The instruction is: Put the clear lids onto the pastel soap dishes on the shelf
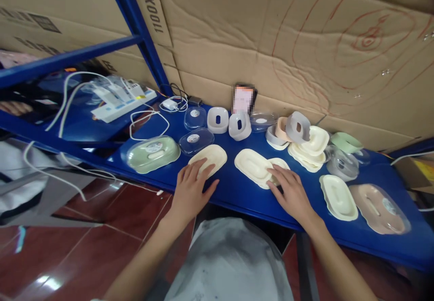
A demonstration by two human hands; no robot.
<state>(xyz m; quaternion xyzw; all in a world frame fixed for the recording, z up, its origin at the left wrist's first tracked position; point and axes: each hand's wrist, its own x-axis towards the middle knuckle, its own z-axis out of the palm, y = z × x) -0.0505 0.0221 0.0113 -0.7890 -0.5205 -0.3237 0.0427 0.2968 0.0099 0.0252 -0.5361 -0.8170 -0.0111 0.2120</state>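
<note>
Head camera looks down on a blue shelf where both bare hands lie flat on cream oval trays. Left hand rests palm down with fingers spread loosely over the near end of a cream oval tray; that tray's long axis runs up and to the right, away from the fingertips toward the back of the shelf, so most of it lies beyond the fingers. Right hand is likewise flat and spread, its fingertips on the near right edge of a second cream tray, which lies to the hand's upper left with its long axis slanting down to the right; a smaller cream piece peeks out under the fingers, touching that tray. Neither hand grips anything; both only press from above. Each tray is nearer its own hand, and the two trays are apart, with bare shelf between. A green dish under a clear lid sits just left of the left hand.
</note>
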